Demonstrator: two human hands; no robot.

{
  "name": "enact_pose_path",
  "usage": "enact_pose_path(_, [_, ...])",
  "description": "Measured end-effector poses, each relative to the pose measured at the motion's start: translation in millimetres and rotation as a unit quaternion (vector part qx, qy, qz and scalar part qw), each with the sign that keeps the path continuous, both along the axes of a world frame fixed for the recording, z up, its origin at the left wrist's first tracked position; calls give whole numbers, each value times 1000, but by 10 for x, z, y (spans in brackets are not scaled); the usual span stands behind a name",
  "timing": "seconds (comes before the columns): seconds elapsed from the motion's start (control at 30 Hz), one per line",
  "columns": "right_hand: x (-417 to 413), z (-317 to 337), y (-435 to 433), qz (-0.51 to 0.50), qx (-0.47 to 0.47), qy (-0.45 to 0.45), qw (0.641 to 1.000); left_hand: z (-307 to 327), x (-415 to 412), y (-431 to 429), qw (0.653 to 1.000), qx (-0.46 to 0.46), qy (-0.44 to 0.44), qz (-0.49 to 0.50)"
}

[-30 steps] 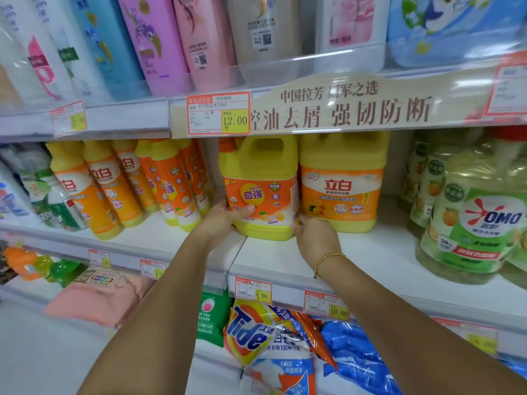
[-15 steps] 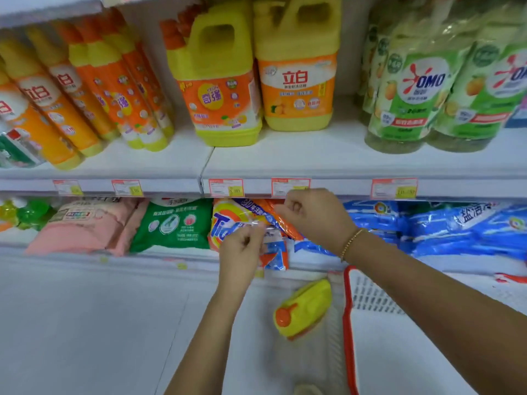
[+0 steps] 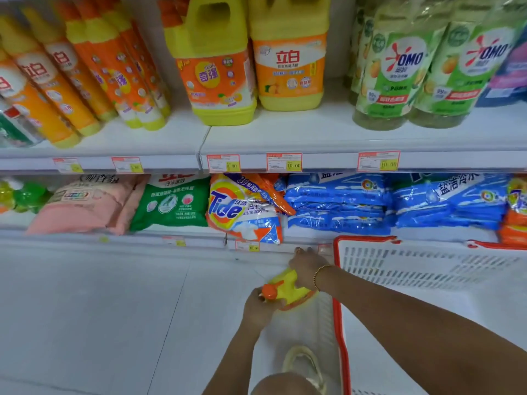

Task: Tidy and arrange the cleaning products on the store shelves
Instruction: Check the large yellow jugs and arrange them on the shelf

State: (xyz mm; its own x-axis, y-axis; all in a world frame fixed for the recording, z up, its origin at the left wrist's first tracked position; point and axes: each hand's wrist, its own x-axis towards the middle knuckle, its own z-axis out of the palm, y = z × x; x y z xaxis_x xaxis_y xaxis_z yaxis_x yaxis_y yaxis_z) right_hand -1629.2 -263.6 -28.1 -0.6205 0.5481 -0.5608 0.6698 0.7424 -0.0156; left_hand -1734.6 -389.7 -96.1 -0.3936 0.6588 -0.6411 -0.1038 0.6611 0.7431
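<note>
The yellow bottle lies on its side low down, near the floor and just beside the red rim of the white basket. Both hands are on it. The left hand curls round the neck just under the orange cap, and the right hand closes over the fatter body. That looks like a two-point hold meant to lift the bottle level and then stand it upright. It probably belongs with the yellow jugs on the upper shelf, where bare space shows in front of them. On the lower shelf the Tide bag hangs over the edge and may need pushing back.

The right hand's fingertips are hidden behind the bottle. The bottle's label is covered, and I cannot tell whether it lies inside the basket or against its wall. A pale looped shape by the knee at the bottom is too blurred to name.
</note>
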Motion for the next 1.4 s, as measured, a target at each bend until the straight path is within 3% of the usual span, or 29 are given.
enact_pose_path(0.2, [-230,738,-136,-14,-55,152,987,231,-114,-355,997,67,-35,12])
enact_pose_path(0.33, [-328,1511,-74,-55,-101,303,946,617,-324,-332,979,189,41,60])
enact_pose_path(0.43, [-393,2186,-76,-21,-89,392,915,1264,-506,-163,943,286,137,105])
enact_pose_path(0.57, [-412,3077,-64,37,-35,501,864,2145,-747,187,859,413,258,157])
enact_pose_path(0.7, [-374,3597,162,-12,-35,591,806,2766,-1006,698,796,482,324,171])
enact_pose_path(0.87, [-543,3454,385,-61,42,605,792,2956,-1367,1282,821,461,309,132])
enact_pose_path(1.07, [-800,3182,770,-160,-33,643,748,2802,-1562,1554,855,423,298,42])
enact_pose_path(1.23, [-1043,3035,882,-155,-63,669,724,2658,-1741,1659,874,392,286,19])
enact_pose_path(1.4, [-1213,2911,1068,-180,-73,734,650,2638,-1843,1734,881,398,254,4])
